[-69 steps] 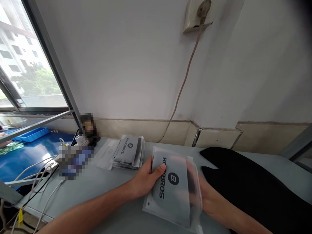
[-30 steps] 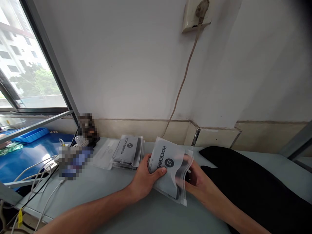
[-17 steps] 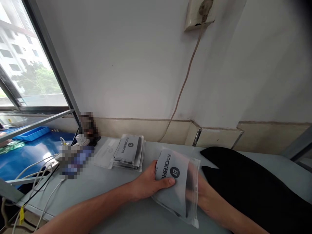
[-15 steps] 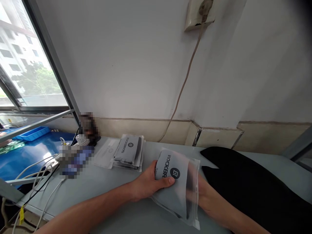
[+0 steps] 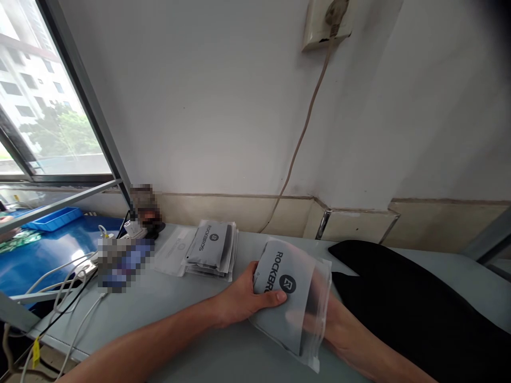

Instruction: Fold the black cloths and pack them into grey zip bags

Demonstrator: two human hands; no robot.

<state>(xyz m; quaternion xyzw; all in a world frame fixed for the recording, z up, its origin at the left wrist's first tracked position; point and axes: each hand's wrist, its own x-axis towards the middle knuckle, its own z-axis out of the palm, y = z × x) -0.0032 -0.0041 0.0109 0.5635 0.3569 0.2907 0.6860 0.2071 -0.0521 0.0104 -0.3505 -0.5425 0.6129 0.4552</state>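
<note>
My left hand (image 5: 247, 298) grips the left side of a frosted plastic zip bag (image 5: 293, 292) marked ROCKBROS, thumb across its front and fingers behind. Something flat and grey shows through the bag, which is tilted above the table. My right hand (image 5: 305, 300) shows blurred through the bag's translucent right part, and its wrist comes out at the right edge. Whether that hand is inside the bag or behind it I cannot tell, and its fingers are hidden. To the left lies a stack of similar filled bags (image 5: 211, 244), with a flat clear bag (image 5: 173, 252) beside it.
Black fabric (image 5: 411, 298) spreads over the right of the grey table (image 5: 191, 351). White cables (image 5: 85, 303) and a blurred-out flat object (image 5: 128, 263) lie at the left. Beyond is a blue surface with a blue tray (image 5: 58, 218). A wall socket (image 5: 327, 24) has a cord hanging down.
The bag has turned a little, its top right corner shifting right and its lower corner left. My right hand has moved slightly with it; my left hand keeps its hold.
</note>
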